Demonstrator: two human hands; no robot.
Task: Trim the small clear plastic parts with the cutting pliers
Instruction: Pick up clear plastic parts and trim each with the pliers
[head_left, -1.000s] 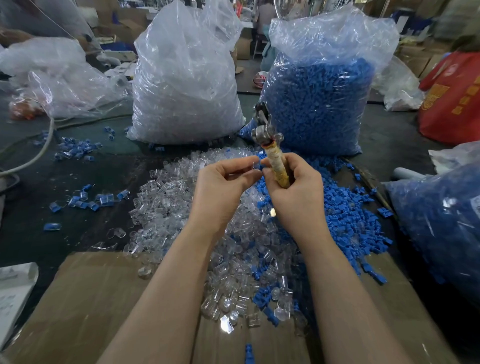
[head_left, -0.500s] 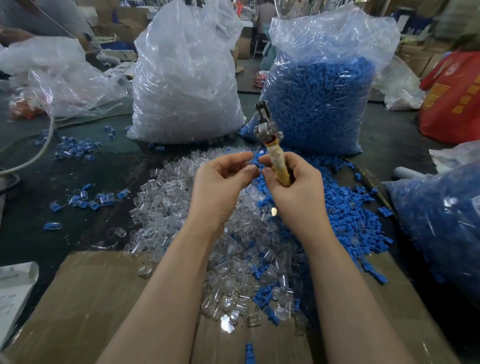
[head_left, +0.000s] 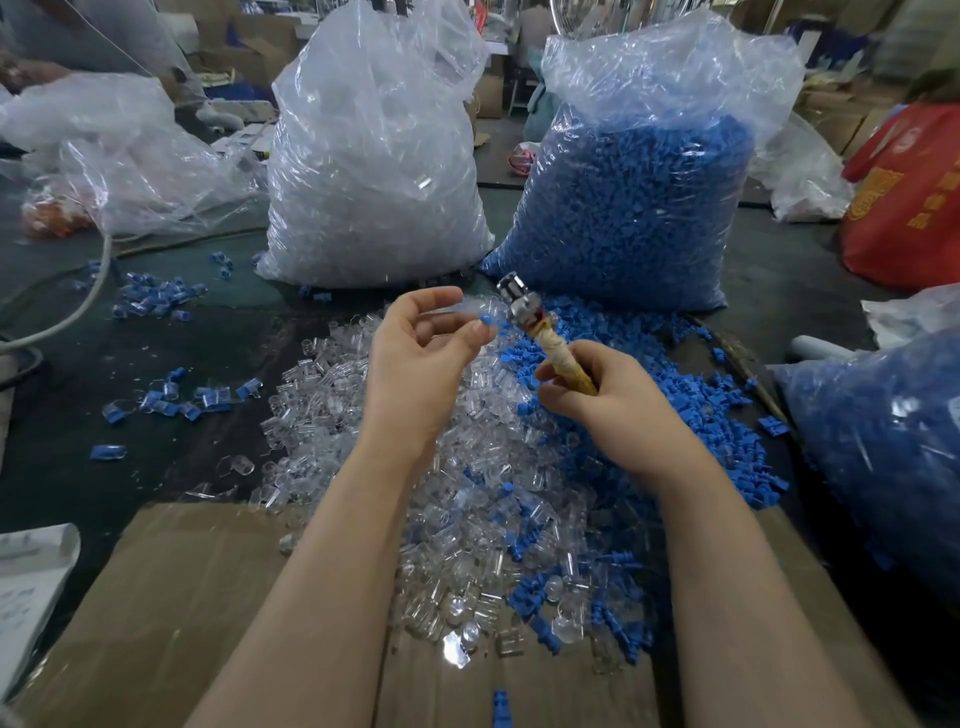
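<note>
Clear parts (head_left: 415, 467): loose heap on table (head_left: 78, 415), under both hands.
Pliers (head_left: 545, 338): taped handle, metal head up-left, over heap.
R hand (head_left: 618, 400): clenched round pliers handle.
L hand (head_left: 421, 364): fingers loosely curled, thumb apart; blue bit (head_left: 485, 318) at tips, grip can't tell.

Illegible yellow characters on red bag (head_left: 909, 156)

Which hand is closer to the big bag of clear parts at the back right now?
Left. The left hand hovers just in front of the bag of clear parts; the right hand, gripping the cutting pliers, sits farther right and nearer the person.
</note>
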